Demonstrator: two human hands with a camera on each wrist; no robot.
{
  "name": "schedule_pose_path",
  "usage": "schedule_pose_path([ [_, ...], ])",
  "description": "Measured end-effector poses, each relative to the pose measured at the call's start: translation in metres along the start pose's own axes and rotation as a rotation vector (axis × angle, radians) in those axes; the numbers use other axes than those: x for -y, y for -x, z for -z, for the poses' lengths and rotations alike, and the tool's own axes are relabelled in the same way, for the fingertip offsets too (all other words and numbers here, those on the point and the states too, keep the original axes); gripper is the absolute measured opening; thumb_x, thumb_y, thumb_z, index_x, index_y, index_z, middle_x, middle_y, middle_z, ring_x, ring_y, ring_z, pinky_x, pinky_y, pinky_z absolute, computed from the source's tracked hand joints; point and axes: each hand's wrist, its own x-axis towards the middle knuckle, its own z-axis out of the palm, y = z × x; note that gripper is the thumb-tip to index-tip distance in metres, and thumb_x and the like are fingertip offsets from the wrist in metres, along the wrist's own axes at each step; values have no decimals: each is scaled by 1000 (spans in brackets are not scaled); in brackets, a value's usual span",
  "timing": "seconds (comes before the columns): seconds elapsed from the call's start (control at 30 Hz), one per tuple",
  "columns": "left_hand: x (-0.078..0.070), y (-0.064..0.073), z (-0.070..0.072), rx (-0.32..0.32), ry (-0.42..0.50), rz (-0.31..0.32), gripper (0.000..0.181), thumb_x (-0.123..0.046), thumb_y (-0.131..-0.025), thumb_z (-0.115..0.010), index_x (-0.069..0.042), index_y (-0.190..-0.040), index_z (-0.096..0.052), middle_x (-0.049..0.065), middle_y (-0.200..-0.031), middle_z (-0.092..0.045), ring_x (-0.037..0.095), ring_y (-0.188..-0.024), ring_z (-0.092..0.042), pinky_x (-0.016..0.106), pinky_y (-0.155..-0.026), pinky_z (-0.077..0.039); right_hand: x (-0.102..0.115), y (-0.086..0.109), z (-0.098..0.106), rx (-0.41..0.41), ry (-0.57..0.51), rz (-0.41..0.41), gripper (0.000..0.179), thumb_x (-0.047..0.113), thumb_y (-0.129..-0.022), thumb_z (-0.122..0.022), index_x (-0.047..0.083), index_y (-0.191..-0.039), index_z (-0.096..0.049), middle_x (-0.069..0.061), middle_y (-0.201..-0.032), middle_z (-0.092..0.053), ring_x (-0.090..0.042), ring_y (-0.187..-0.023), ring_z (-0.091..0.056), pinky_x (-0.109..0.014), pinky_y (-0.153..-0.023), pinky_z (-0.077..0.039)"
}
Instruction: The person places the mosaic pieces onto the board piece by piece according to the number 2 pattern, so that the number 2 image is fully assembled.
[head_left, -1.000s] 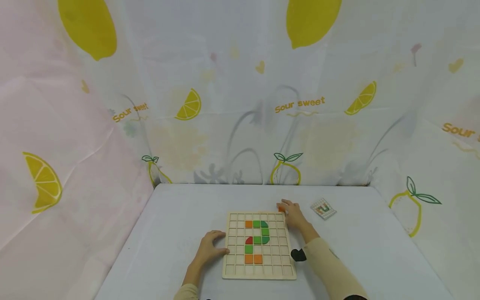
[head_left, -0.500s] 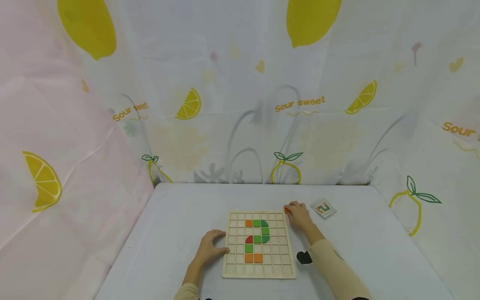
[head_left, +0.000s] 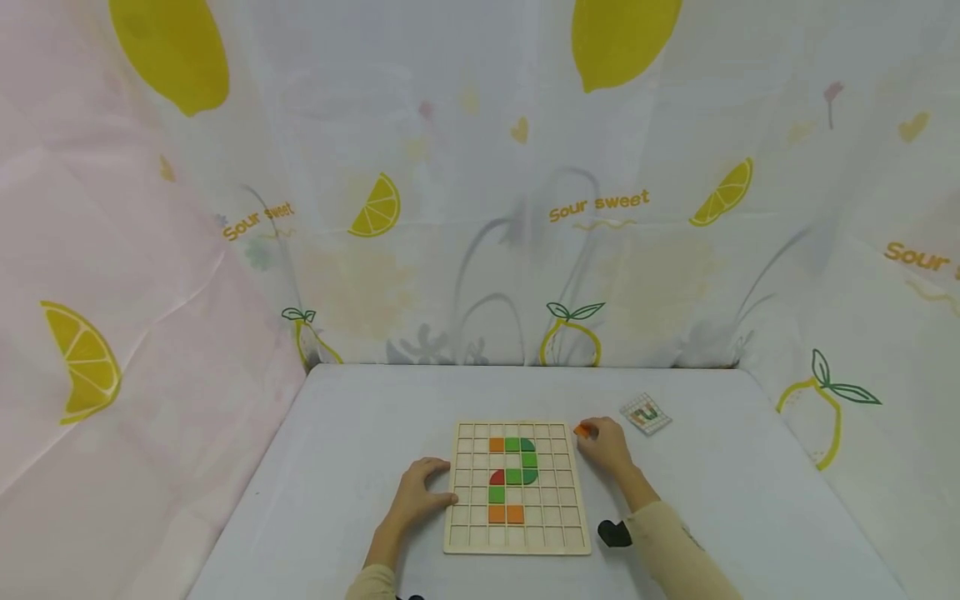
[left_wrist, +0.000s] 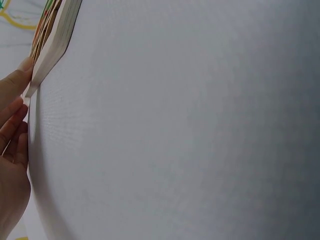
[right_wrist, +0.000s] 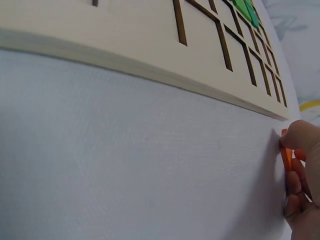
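Observation:
Between thumb and fingers, my right hand (head_left: 606,446) pinches an orange square tile (head_left: 581,431) just outside the upper right edge of a wooden grid board (head_left: 566,537). The right wrist view shows the tile (right_wrist: 286,156) held on edge, close over the table beside the board's corner. My left hand (head_left: 415,493) rests against the board's left edge, fingers relaxed; its thumb (left_wrist: 19,75) touches the rim in the left wrist view. On the board, orange, light green, dark green and red pieces form a hooked path, including a red rounded piece (head_left: 497,477) and a green square (head_left: 497,495).
A small pattern card (head_left: 646,414) with a coloured grid design lies on the white table (head_left: 360,425), to the right beyond my right hand. A lemon-print curtain (head_left: 480,275) closes off the back and both sides.
My right hand has moved with the orange tile from the board's upper right corner, rightward and then slightly toward me. My left hand keeps its place at the board.

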Motion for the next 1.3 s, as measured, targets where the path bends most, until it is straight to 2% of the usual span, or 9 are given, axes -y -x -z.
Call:
schedule_pose_path([
  [0.2, 0, 0, 0, 0, 8, -3, 51, -15, -64, -84, 2, -108, -65, 19, -113, -62, 41, -112, -53, 56, -101, -39, 6, 5, 6, 12, -43, -80, 25, 5, -71, -69, -12, -90, -68, -22, -84, -69, -32, -76, -64, -41, -69, -55],
  [0.33, 0, 0, 1, 5, 2, 3, 52, -17, -64, -84, 1, -108, -65, 18, -113, -62, 40, -112, -53, 56, -101, -39, 16, 17, 7, 10, -137, -71, 25, 4, -71, -71, -10, -92, -69, -20, -87, -69, -29, -77, -64, -34, -67, -56],
  [0.43, 0, 1, 1, 5, -2, 3, 53, -17, -63, -84, 1, -109, -65, 18, -113, -62, 40, -112, -53, 56, -101, -39, 29, 30, 5, 2, -199, 8, 26, 1, -69, -72, -8, -93, -69, -16, -87, -69, -27, -77, -62, -30, -64, -53],
  [0.53, 1, 1, 0, 3, 0, -3, 52, -17, -63, -84, 1, -108, -65, 18, -113, -62, 40, -112, -53, 55, -101, -39, 41, 44, -2, 2, -205, 155, 25, -1, -67, -72, -5, -92, -70, -10, -85, -69, -24, -76, -62, -29, -64, -54],
  [0.67, 0, 2, 1, -1, 10, -7, 52, -16, -64, -84, 2, -108, -65, 18, -113, -62, 40, -112, -53, 55, -101, -39, 55, 64, -14, 58, -220, 316, 24, -3, -67, -71, -6, -91, -71, -5, -85, -67, -18, -76, -62, -27, -65, -56],
  [0.8, -2, 2, 1, -4, 8, -11, 52, -16, -64, -84, 2, -108, -65, 18, -114, -62, 40, -112, -53, 56, -101, -39, 68, 84, -26, 154, -211, 342, 26, -2, -66, -72, -4, -93, -72, -1, -88, -63, -13, -79, -58, -24, -70, -54],
  [0.9, -2, 3, 2, -9, 9, -13, 51, -15, -63, -84, 2, -108, -65, 18, -113, -62, 40, -112, -53, 56, -100, -39, 75, 95, -33, 184, -162, 340, 27, 0, -66, -72, 0, -93, -73, 3, -88, -60, -10, -82, -52, -23, -71, -50],
  [1.1, -1, 2, 1, -17, 6, -23, 51, -15, -63, -84, 2, -107, -65, 17, -112, -63, 39, -110, -54, 55, -99, -41, 78, 107, -44, 85, -98, 455, 25, -2, -63, -73, 3, -88, -75, 5, -86, -57, -7, -80, -46, -25, -68, -45],
  [1.3, -2, 3, 1, -20, 6, -31, 51, -16, -63, -84, 2, -107, -65, 18, -112, -63, 40, -110, -54, 55, -99, -41, 75, 114, -53, -51, -32, 546, 18, 7, -69, -78, 7, -87, -76, 0, -94, -68, -12, -84, -52, -29, -68, -44],
])
